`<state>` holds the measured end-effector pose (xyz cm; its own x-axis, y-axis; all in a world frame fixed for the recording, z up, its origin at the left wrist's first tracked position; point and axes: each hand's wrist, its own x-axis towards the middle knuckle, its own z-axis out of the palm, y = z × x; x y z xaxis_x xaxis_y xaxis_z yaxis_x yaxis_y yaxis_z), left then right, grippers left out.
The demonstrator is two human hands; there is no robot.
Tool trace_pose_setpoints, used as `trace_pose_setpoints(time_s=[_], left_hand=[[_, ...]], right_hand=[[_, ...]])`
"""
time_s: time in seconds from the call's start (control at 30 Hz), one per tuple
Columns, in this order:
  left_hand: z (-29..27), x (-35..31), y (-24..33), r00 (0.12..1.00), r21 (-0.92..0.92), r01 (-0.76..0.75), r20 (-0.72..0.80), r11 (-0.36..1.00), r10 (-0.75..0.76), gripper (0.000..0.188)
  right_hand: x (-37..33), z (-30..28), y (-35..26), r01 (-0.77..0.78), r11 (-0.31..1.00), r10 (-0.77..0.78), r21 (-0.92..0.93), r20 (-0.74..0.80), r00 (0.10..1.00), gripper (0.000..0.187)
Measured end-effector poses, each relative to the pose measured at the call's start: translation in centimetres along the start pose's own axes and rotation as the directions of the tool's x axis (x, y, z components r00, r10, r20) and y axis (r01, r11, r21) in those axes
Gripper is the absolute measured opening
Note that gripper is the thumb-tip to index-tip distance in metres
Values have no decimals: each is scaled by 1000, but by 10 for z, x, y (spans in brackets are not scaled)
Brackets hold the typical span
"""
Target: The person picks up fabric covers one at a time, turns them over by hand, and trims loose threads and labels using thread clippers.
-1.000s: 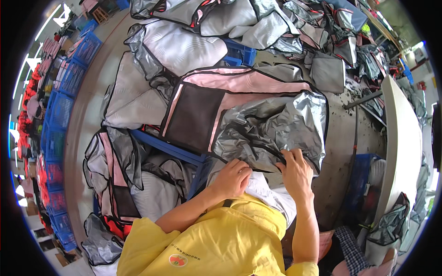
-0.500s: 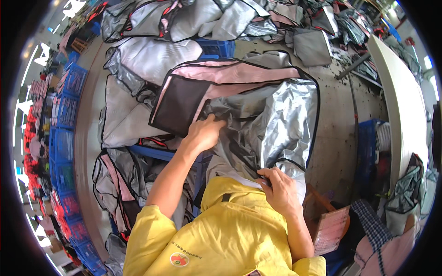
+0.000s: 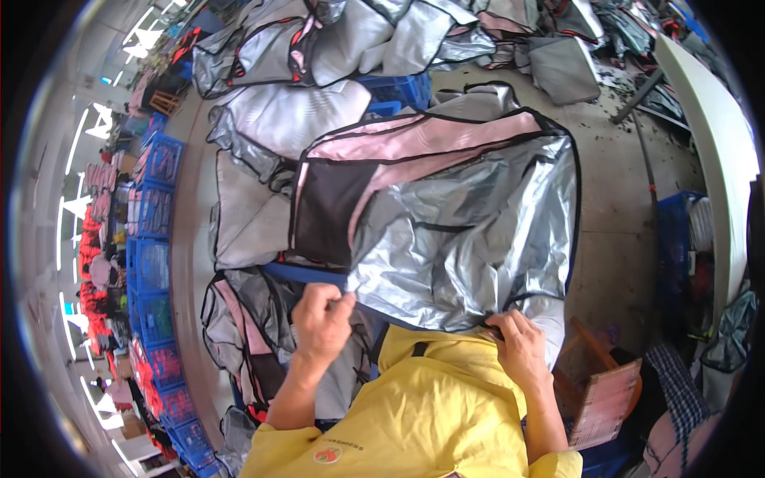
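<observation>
Left hand (image 3: 323, 325): fingers curled closed, thumb and forefinger seemingly pinching the near left corner of a silver-lined fabric piece (image 3: 454, 231); right hand (image 3: 522, 342): fingers bent over the near edge of the same piece, gripping it just beyond the yellow shirt (image 3: 406, 398); the exact fold under the right fingertips too small to tell; hands set well apart, presumably so that the near edge is held spread between them and the creased lining lies flatter.

Silver-lined fabric piece: directly beyond both hands, lining face up, black trim along its right side; dark panel (image 3: 331, 211) beyond the left hand; pink band (image 3: 446, 135) along the far side; main spread lying over whatever is beneath, likely so the hands need bear little weight.

Left of the left hand: loose bundle of grey and pink fabric (image 3: 275, 319), close by; row of blue crates (image 3: 151, 315), farther out, probably lined up to keep goods together.

Beyond the fabric piece: single blue crate (image 3: 406, 89); heap of grey and silver pieces (image 3: 351, 48).

Right of the right hand: slatted pinkish panel (image 3: 606, 402), near; long white board (image 3: 709, 143), farther out.
</observation>
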<state>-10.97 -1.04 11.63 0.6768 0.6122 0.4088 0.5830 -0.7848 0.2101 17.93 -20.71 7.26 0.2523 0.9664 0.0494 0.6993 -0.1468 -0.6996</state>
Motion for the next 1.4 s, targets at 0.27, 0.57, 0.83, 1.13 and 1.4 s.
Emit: trace_pose_setpoints(time_s=[0.27,0.57,0.83,1.13,1.4], left_hand=[[-17,8,15,853,10,255,468,967,-230,14],[73,126,14,976,-55,-104,189,993,113,19],[57,108,-26,929,-191,133,367,973,-55,13],[70,13,-39,856,-734,498,333,461,-395,11],[86,-21,-41,821,-840,513,421,177,-385,5]], right_hand=[[-18,12,-4,129,985,-97,-114,251,963,25],[-24,25,-21,165,985,-143,-56,284,948,30],[-39,31,-2,12,1000,-10,-23,65,998,27],[-46,37,32,-27,999,27,-39,14,1000,21],[-57,22,36,-116,992,118,54,-55,991,23]])
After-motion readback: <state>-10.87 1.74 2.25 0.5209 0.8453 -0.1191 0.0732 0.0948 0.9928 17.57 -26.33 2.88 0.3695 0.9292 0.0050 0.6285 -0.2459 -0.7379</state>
